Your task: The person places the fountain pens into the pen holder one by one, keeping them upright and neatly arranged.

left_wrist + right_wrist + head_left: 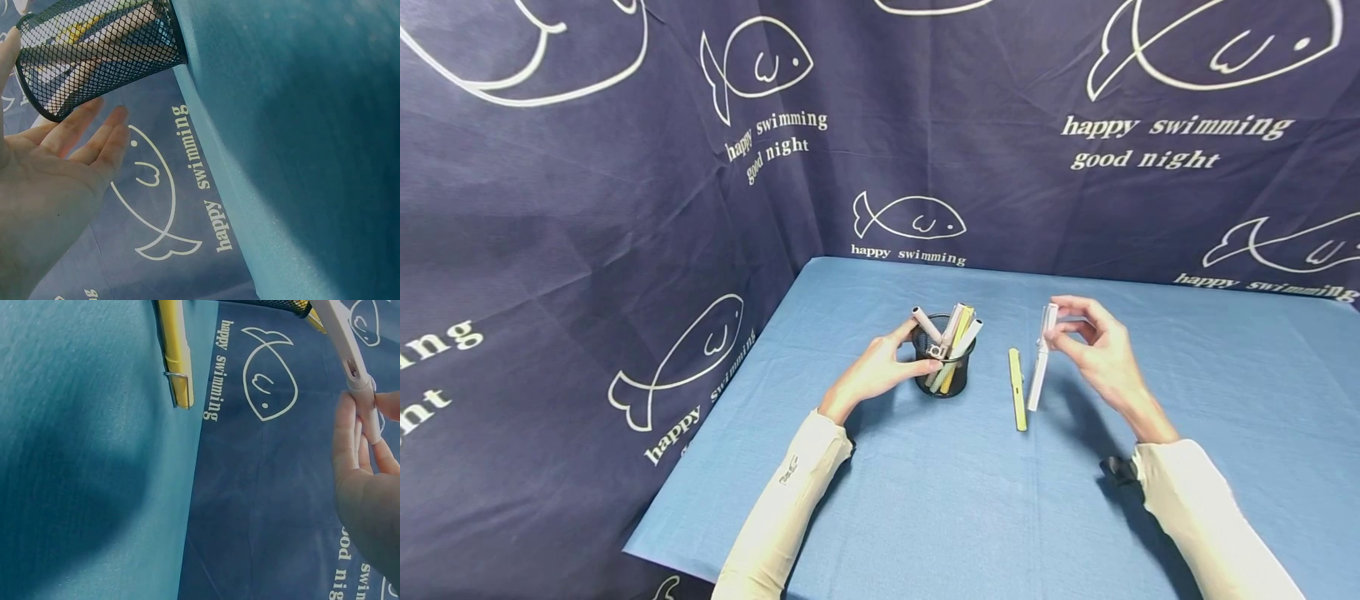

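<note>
My left hand (880,367) holds the black mesh pen holder (960,382) by its rim, thumb at the front and a finger at the far left side. Several white and yellow pens (964,327) stand in it, leaning different ways. In the left wrist view the other fingers of the left hand (59,187) stretch out beside the mesh wall (112,53). To the right, my right hand (1101,350) pinches a white pen (1039,379) near its capped upper end, its clip showing. That pen tilts, lower end towards me. A yellow pen (1017,392) lies between the hands.
A blue cloth (925,500) covers the table. Dark blue curtains (985,192) with white fish drawings and lettering hang behind it and on the left. The table's left edge (715,400) runs along the side curtain.
</note>
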The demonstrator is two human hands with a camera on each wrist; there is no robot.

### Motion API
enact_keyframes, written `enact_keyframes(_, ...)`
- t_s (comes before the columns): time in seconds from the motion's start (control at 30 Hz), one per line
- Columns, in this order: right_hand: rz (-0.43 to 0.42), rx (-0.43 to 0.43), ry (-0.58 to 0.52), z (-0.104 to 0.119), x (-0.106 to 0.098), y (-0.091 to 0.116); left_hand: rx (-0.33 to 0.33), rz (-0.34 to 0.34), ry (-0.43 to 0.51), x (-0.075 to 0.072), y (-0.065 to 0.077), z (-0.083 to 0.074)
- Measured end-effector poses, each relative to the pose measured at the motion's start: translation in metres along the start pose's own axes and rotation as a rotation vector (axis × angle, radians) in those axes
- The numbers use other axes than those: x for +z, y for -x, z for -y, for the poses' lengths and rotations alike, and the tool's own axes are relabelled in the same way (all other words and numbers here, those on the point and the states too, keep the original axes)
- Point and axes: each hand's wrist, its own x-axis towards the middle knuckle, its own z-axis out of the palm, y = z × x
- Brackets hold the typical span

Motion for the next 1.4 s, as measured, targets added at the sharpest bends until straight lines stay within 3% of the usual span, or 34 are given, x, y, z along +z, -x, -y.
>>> enact_keyframes(1.4,-0.031,-0.096,-0.005,0.004,0.028,-0.009,0.011,0.005,0.007,-0.001,0.000,0.001)
